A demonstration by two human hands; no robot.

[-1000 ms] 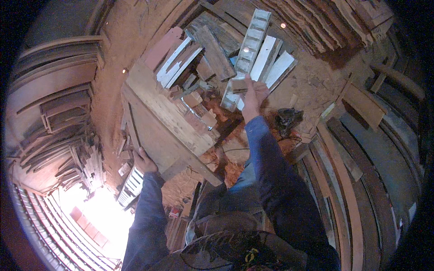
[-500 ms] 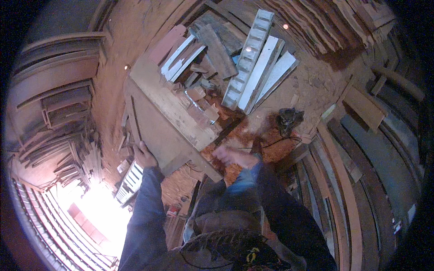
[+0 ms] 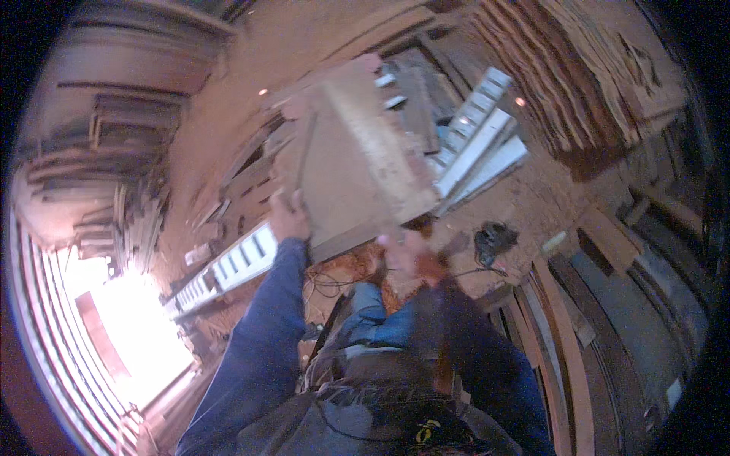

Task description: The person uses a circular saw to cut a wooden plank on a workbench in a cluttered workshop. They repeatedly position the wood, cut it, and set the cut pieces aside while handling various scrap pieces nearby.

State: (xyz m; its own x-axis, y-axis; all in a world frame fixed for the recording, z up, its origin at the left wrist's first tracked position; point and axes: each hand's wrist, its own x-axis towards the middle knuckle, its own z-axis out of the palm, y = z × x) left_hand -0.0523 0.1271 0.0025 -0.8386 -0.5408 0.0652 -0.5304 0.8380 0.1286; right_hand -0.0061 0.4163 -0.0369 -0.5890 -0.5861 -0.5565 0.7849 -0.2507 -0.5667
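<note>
A broad brown wooden panel with a paler strip along its far right side lies in front of me, smeared by motion. My left hand grips its near left edge, fingers closed at the rim. Close to the panel's near right corner is my right hand, too blurred to show whether its fingers hold or touch the wood. A white slotted strip runs out to the left beside my left wrist.
White strips and dark boards lie beyond the panel. A dark corded tool rests on the dusty ground to the right. Long planks line the right side; rough boards are stacked far right. Bright light fills an opening at left.
The panel has turned and shifted away from me, covering part of the scrap pile. My left hand has moved right and farther off with it; my right hand has moved slightly right.
</note>
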